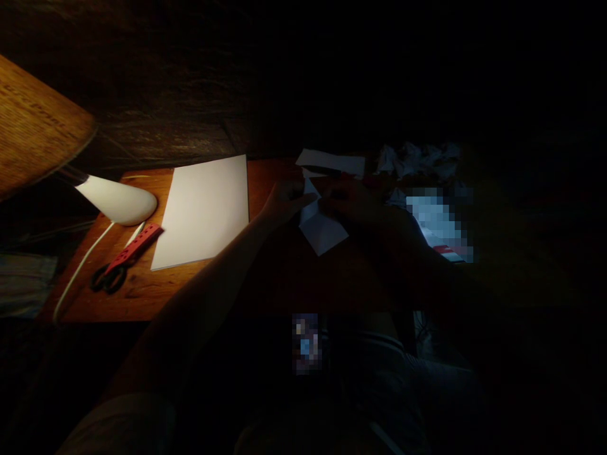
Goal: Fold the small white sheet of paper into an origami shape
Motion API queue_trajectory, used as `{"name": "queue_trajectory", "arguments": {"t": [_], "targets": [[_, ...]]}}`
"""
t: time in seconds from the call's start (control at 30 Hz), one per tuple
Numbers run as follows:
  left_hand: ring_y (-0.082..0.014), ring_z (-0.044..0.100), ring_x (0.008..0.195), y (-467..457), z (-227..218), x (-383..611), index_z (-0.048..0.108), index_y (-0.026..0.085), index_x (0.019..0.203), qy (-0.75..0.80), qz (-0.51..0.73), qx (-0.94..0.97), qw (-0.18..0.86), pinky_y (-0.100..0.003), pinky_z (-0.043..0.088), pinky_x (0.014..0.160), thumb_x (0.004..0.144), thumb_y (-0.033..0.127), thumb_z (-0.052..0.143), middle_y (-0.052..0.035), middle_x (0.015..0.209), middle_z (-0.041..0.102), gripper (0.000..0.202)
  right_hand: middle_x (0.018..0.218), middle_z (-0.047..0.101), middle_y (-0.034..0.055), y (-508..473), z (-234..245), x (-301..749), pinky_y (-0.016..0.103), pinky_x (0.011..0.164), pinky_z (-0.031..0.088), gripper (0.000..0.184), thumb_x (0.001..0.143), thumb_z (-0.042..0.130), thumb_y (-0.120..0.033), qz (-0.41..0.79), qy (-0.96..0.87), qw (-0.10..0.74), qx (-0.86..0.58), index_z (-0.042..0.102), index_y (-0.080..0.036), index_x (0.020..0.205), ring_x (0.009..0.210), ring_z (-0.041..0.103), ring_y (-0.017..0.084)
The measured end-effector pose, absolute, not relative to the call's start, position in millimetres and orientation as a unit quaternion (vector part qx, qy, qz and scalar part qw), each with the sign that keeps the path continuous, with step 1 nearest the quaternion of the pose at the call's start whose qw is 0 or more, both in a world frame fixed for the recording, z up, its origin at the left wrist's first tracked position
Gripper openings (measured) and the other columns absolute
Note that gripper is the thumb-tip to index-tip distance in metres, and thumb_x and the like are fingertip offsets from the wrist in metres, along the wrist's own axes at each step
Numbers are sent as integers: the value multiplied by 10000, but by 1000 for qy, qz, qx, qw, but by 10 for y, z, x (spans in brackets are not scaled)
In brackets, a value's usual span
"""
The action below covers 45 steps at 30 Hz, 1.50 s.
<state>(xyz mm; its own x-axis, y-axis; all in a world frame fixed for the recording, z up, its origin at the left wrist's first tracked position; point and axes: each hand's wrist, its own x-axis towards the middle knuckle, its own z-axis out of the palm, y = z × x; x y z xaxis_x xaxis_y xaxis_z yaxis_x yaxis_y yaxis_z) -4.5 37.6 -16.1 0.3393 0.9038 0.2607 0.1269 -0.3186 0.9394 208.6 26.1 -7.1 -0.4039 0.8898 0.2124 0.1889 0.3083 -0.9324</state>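
Both sets of fingers [308,201] in a pinch on folded paper [326,235]; scissors [107,275] on wooden table [137,305]

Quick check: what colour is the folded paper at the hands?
The folded paper looks pale bluish white in the shadow; the head view, the only one, shows it.

Left hand [287,197] and right hand [353,201], nearly meeting!
The left thumb [307,201] stretches across toward the right fingers [329,201], which curl in deep shadow; left forearm [222,265] slants up and forward, right forearm [402,237] angles inward, mostly dark.
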Motion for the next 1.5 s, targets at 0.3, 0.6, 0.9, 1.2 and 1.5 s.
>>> {"name": "queue_trajectory", "arguments": {"t": [0.3,0.6,0.9,1.2,1.5], "targets": [[-84,514,584,339,-106,-26,686,153,677,381,425,673,471,-228,350,525,743,497,898,8,631,631,409,676,639,-6,274,-99,2088,273,592,382,345,856,785,-465,432,-722,390,-374,652,-195,685,642,524,112],[-77,389,533,354,-120,-44,549,182,561,389,437,682,439,-253,231,507,815,606,831,31,538,463,569,650,602,-19,246,-48,2083,275,575,379,281,852,763,-348,439,-705,404,-385,598,-209,671,608,494,107],[-78,354,555,331,-67,-53,568,178,574,380,407,707,436,-263,218,533,839,505,796,39,553,431,479,708,556,-15,243,-32,2069,290,628,398,461,860,811,-582,499,-690,408,-329,581,-217,698,657,484,123],[-73,358,548,212,-46,76,581,177,581,379,362,727,444,-269,245,544,794,580,802,48,558,430,507,714,548,-9,207,-7,1999,298,644,398,540,803,831,-656,469,-657,454,-376,554,-221,640,701,465,132],[-67,311,486,253,-36,71,539,199,554,392,360,721,444,-277,200,498,854,585,762,53,507,391,537,612,494,-39,156,74,1960,287,585,375,578,706,878,-672,497,-545,536,-410,517,-236,588,612,436,115]]}}
